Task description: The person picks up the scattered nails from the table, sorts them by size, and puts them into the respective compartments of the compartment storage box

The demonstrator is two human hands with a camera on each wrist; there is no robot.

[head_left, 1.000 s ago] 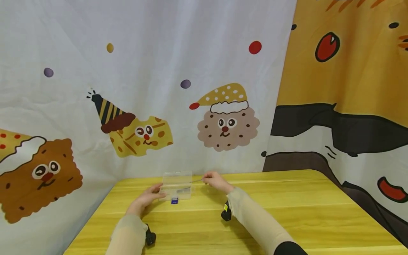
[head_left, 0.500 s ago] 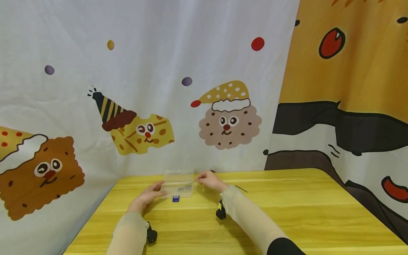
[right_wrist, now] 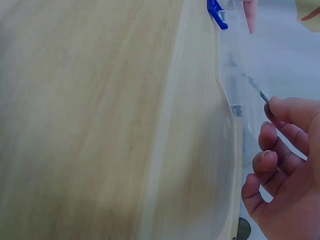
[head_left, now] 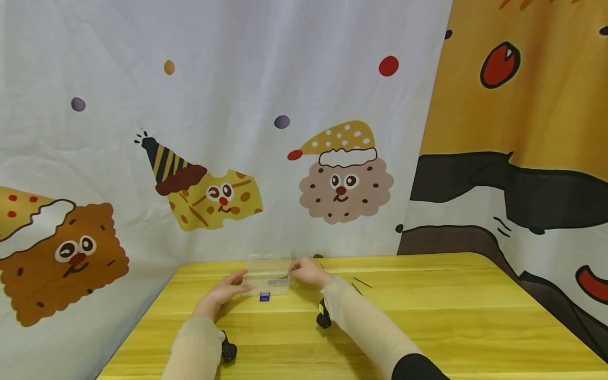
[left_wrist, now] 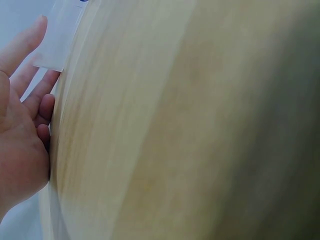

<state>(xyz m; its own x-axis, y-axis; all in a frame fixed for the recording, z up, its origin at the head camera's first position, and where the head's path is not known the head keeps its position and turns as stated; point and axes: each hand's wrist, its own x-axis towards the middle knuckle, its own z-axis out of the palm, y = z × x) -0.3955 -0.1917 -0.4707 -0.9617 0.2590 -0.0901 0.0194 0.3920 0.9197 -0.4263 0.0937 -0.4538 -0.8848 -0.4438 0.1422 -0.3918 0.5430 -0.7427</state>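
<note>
A clear plastic box (head_left: 255, 293) with its lid (head_left: 269, 263) raised stands near the table's back edge, a blue latch (head_left: 264, 296) on its front. At the box's left end is my left hand (head_left: 223, 294), thumb and fingers extended and spread, touching its side. My right hand (head_left: 307, 272) pinches a thin dark metal rod (right_wrist: 264, 96) between thumb and forefinger at the right end, the rod pointing into the box. The other right fingers curl loosely. Inside lies a small grey piece (head_left: 275, 282), blurred through the plastic.
On the wooden table (head_left: 427, 316), two thin dark rods (head_left: 363, 282) lie right of my right hand, one partly behind the sleeve. A printed curtain (head_left: 228, 105) hangs behind the table. Small black cameras (head_left: 229, 352) sit at both wrists.
My right hand has moved left toward the box, bringing the rod's tip inside. Thin rods on the table have come into view from behind the right arm. My left hand has stayed at the box.
</note>
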